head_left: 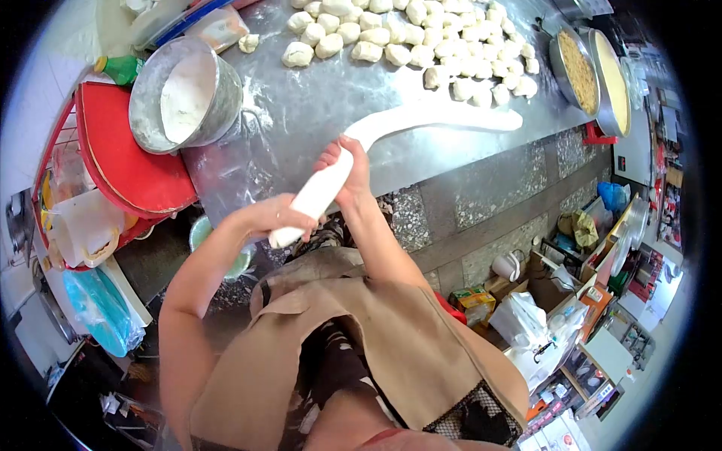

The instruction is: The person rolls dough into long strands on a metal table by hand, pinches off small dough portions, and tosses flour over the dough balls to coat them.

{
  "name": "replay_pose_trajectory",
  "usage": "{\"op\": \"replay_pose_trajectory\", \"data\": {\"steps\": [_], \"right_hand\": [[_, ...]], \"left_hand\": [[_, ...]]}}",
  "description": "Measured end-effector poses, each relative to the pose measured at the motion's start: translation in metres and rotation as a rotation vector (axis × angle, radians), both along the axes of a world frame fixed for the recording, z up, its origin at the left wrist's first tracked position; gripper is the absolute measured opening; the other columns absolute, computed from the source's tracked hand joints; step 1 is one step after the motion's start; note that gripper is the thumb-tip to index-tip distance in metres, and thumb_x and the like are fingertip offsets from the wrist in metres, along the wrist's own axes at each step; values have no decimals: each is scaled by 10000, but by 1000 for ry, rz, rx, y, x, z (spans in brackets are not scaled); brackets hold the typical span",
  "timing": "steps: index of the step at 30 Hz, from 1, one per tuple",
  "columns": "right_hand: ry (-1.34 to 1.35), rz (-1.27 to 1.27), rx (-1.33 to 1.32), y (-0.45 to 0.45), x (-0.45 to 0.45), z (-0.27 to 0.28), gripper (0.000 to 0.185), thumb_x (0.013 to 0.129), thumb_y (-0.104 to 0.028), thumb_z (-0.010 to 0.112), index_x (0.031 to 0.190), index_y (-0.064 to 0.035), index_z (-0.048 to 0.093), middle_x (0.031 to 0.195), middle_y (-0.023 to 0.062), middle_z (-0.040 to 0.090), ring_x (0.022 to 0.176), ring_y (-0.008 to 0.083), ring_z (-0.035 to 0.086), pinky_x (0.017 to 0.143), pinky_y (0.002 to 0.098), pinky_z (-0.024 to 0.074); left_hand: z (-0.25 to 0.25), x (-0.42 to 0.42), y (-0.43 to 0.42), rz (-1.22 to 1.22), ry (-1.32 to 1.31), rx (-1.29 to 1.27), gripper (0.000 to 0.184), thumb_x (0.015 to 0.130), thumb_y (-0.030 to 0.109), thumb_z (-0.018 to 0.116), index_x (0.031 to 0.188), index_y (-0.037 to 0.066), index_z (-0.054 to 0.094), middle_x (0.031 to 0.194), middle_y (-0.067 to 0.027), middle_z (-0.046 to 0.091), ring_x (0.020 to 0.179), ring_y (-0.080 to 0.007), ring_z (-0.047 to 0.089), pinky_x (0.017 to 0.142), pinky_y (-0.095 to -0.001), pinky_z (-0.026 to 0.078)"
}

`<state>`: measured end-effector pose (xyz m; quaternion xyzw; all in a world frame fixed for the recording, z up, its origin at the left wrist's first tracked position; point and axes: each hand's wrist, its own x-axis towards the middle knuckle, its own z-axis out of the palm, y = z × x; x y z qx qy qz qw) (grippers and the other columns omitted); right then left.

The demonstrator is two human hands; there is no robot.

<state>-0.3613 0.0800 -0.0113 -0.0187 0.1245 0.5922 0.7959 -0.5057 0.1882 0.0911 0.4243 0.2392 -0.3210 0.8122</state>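
A long, thick rope of white dough runs along the front edge of the metal table, and its near end is lifted toward my body. My left hand is closed round that near end, with the cut-looking tip showing past the fingers. Further along, my right hand wraps round the rope from the right side, near the table edge. The far part of the rope rests on the tabletop. Beyond it, many small dough pieces lie in a dense group, and one lone dough piece sits apart at the left.
A metal bowl of flour stands on the floured metal table at the left. Beside it are a red round lid and a green-capped bottle. Two wide pans with yellowish contents stand at right. Boxes and bags fill the floor at right.
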Motion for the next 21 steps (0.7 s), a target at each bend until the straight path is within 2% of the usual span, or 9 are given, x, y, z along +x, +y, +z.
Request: {"op": "replay_pose_trajectory", "data": {"steps": [2,4,8,10,12,14,16,19,21], "right_hand": [[-24,-41,-107,3,6,44,207,902,-286,547,865,-90,488,701,19,485,619,139,486,615,301,483],[-90,-160,-628,9,12,66,207,894,-281,553,844,-92,484,675,5,465,584,130,462,579,299,461],[-48,-161,-368,-9,17,37,260,892,-313,565,879,-69,477,706,23,503,643,159,506,618,310,474],[66,-226,-611,0,28,49,269,875,-326,601,881,-81,490,731,43,536,633,178,525,613,326,483],[5,-231,-496,-10,39,27,281,878,-318,591,925,-56,500,743,57,536,663,185,531,648,332,486],[-86,-256,-419,-18,33,36,288,879,-293,578,965,-32,492,767,84,537,696,193,535,665,331,488],[-28,-353,-688,-3,45,50,208,866,-233,562,949,-54,497,765,46,535,655,193,519,650,352,487],[-72,-268,-472,-11,40,15,198,864,-222,586,928,-52,506,781,57,533,687,196,533,700,340,504],[-89,-289,-482,-11,27,12,218,853,-221,610,952,-56,509,791,63,544,702,198,549,700,355,512]], "left_hand": [[14,-6,1,-1,56,-43,399,773,122,683,1111,-27,532,841,-97,622,667,-143,624,633,-289,529],[26,-14,1,-11,147,12,385,761,119,697,1084,-18,538,817,-86,608,642,-143,608,628,-292,528],[22,-38,18,-107,48,204,431,730,187,733,1070,-3,548,878,-51,595,807,-129,580,737,-292,488],[33,-45,19,-111,54,197,487,722,215,736,1113,-11,554,964,-54,610,894,-135,566,796,-295,465],[40,-41,29,-277,32,530,530,723,232,739,1151,-21,557,1012,-75,626,919,-159,581,826,-310,468],[34,-46,43,-358,16,576,551,719,257,754,1160,-16,570,1036,-82,636,948,-166,585,848,-320,464],[33,-45,48,-355,68,623,546,713,283,767,1140,-7,589,1021,-95,647,951,-176,595,851,-321,466],[16,-19,52,-784,-75,1364,646,661,323,803,1182,13,581,1034,-124,649,974,-231,612,866,-332,473],[-14,20,23,-116,-572,1533,782,640,426,815,1269,50,541,1180,-184,614,1088,-294,600,879,-355,471]]}}
